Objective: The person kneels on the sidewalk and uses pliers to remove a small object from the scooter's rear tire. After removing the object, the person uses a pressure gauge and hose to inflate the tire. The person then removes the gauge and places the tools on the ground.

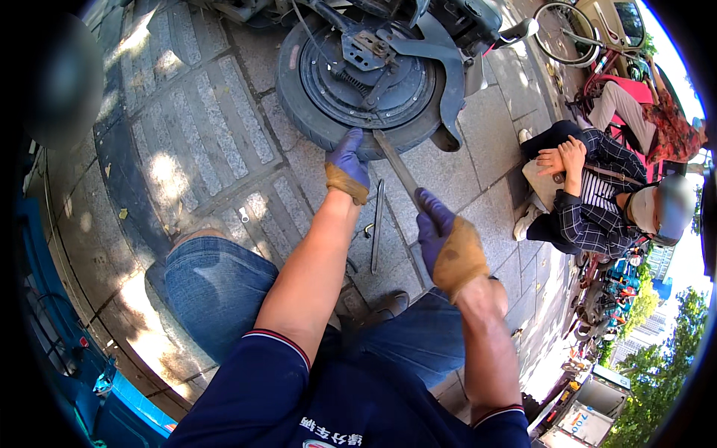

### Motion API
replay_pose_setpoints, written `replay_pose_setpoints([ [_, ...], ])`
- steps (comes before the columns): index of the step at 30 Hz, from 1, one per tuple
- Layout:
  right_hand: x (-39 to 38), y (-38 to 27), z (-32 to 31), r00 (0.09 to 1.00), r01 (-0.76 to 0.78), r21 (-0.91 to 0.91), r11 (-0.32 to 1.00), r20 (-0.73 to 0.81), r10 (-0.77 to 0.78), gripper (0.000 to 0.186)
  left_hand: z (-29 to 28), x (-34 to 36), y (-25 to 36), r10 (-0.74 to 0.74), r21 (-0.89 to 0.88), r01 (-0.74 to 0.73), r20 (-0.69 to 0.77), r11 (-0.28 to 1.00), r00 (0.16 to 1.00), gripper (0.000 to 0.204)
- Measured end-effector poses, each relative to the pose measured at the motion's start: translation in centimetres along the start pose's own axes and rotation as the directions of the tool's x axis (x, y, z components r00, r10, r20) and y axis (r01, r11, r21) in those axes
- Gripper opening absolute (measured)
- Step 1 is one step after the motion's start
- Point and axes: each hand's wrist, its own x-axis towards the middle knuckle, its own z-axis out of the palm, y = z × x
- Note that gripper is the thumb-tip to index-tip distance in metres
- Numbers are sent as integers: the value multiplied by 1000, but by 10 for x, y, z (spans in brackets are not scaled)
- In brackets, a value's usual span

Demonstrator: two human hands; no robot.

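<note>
A wheel (306, 97) with a black tire and hub lies at top centre under a vehicle's metal bracket (358, 48). My left hand (346, 164), in a purple and tan glove, has its fingers closed against the tire's near edge. My right hand (448, 243), gloved alike, grips a long flat metal bar (399, 168), whose far tip meets the tire at the rim, beside my left fingers. Another long steel lever (377, 224) and a small hooked piece (368, 230) lie on the paving between my forearms.
A seated person (597, 187) in checked clothes is close on the right, with another person (665, 123) behind. A bicycle (564, 33) and parked scooters (616, 295) line the right. A blue vehicle (97, 403) borders the lower left. A small metal piece (243, 215) lies on the pavement (187, 112).
</note>
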Motion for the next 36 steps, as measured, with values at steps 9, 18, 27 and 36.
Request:
replay_pose_setpoints([
  [9, -12, 63, 69, 963, 205, 172, 963, -211, -168, 41, 0, 2, -10, -48, -52, 51, 61, 997, 997, 60],
  [18, 11, 86, 191, 858, 344, 164, 925, -454, -238, 57, -3, 0, 12, -30, 23, 27, 171, 999, 985, 44],
  [27, 10, 57, 190, 912, 262, 262, 929, -383, -150, 56, -2, 3, 25, -58, 89, 38, 232, 995, 971, 46],
  [36, -12, -12, 86, 983, -167, 267, 949, -23, 180, 46, 8, -8, 14, -35, 41, 32, 92, 999, 995, 44],
])
